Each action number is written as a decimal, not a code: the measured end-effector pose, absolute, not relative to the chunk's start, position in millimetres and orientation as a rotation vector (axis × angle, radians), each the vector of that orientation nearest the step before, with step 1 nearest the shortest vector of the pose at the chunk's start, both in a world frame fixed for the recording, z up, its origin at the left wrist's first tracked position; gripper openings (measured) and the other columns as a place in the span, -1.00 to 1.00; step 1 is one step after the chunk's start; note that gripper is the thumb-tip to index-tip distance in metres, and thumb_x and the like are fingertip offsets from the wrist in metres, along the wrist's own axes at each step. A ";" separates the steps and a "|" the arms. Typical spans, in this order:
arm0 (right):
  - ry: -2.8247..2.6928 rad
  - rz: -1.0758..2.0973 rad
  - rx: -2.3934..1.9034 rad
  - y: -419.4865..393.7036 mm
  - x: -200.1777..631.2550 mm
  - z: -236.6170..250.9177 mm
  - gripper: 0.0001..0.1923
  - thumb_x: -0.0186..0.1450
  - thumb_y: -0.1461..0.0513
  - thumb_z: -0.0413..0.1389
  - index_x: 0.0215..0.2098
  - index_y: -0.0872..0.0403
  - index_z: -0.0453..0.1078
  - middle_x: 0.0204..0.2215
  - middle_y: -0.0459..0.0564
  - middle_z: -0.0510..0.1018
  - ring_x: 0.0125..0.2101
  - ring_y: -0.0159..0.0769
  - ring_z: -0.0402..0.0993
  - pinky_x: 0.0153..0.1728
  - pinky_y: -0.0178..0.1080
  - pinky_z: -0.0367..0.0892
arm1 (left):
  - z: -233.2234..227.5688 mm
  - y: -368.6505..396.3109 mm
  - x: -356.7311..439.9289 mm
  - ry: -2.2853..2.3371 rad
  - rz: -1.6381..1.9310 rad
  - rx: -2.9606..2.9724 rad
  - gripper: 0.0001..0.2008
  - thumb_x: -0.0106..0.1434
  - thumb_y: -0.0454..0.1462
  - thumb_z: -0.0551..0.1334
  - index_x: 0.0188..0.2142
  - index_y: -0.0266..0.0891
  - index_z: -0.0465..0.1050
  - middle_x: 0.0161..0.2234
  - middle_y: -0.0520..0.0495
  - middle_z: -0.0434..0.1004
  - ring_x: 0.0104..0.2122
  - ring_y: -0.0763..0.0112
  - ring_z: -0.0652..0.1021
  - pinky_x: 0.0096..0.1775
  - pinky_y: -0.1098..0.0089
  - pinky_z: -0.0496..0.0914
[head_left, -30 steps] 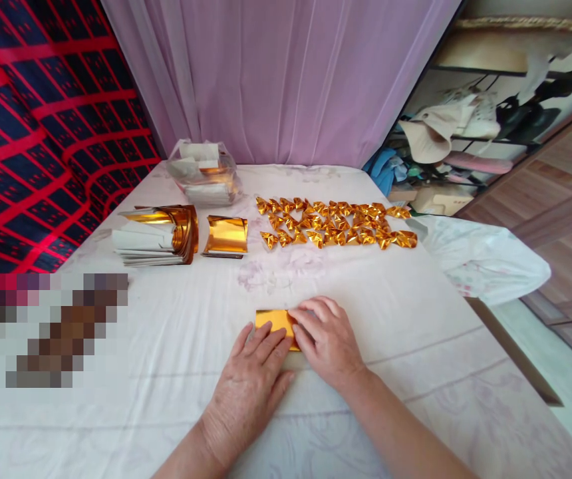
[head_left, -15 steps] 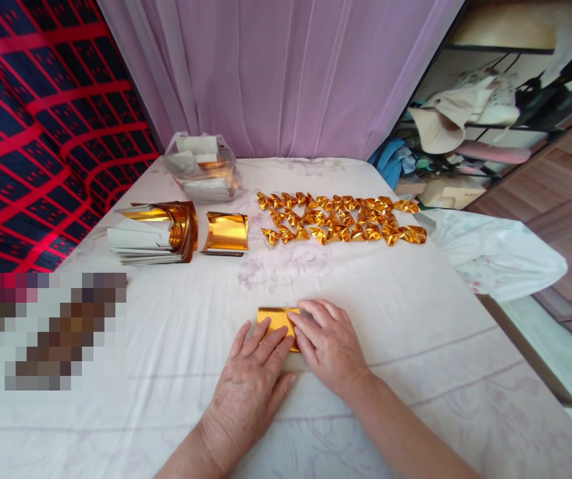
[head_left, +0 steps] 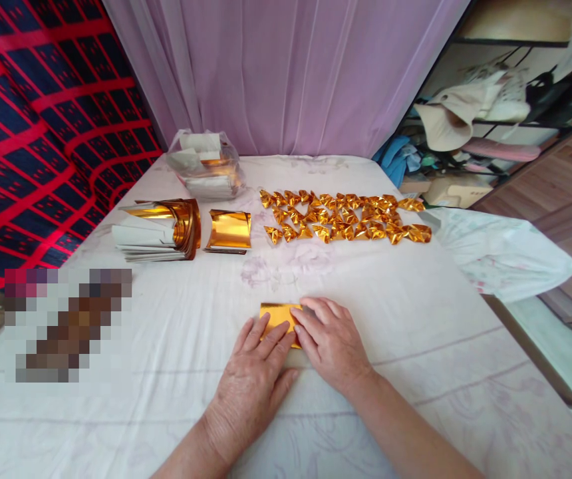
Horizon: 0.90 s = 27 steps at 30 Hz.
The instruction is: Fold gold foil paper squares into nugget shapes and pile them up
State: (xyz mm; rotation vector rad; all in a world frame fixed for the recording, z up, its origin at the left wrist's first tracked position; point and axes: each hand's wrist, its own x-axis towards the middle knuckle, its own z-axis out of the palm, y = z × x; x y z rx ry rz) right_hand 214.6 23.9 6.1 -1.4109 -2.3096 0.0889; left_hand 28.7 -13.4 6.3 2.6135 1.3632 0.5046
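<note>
A folded sheet of gold foil paper [head_left: 279,313] lies on the cloth-covered surface between my hands. My left hand [head_left: 253,369] rests on its left and near part, palm down, fingers spread flat over the foil. At the right edge, my right hand [head_left: 333,346] has its thumb and index finger bent on the paper. The other right fingers curl just beyond that edge. Beyond my hands, rows of twisted gold foil pieces [head_left: 346,219] are laid out. To their left is a small pile of gold foil sheets [head_left: 231,229].
A thick curved stack of foil sheets [head_left: 159,229] stands at the left, with a clear plastic bag of more sheets [head_left: 206,166] behind it. A pale bag [head_left: 505,249] lies at the right edge. Shelves with a hat [head_left: 450,116] stand beyond. A blurred patch [head_left: 74,326] covers something at left.
The whole view has shifted slightly, so things appear a little further right. Both hands stay on the gold foil paper in nearly the same pose.
</note>
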 end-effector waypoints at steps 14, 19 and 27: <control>-2.295 0.130 -1.410 24.8 214.5 8.1 -0.72 0.37 0.24 0.01 -0.01 0.02 0.46 -0.04 0.06 0.50 -0.06 -0.15 0.34 -0.03 -0.08 0.24 | 8.9 -13.5 28.7 1.366 0.501 2.578 -0.53 0.26 -0.23 0.22 0.16 -0.22 0.32 0.14 -0.15 0.43 0.21 -0.04 0.31 0.16 -0.10 0.29; -2.232 0.196 -1.394 29.3 216.4 5.6 -0.75 0.36 0.25 0.01 -0.07 0.02 0.47 -0.10 0.03 0.51 -0.10 -0.18 0.37 -0.06 -0.11 0.24 | 9.7 -12.9 29.9 1.381 0.510 2.563 -0.56 0.27 -0.23 0.21 0.14 -0.21 0.34 0.13 -0.14 0.44 0.20 -0.02 0.32 0.17 -0.09 0.27; -2.219 0.300 -1.564 48.6 211.5 15.5 -0.87 0.30 0.25 0.09 -0.23 0.03 0.48 -0.28 -0.01 0.53 -0.21 -0.24 0.42 -0.14 -0.21 0.28 | 10.1 -11.3 32.1 1.404 0.556 2.531 -0.59 0.24 -0.23 0.24 0.08 -0.23 0.40 0.08 -0.13 0.48 0.17 -0.01 0.34 0.16 -0.09 0.27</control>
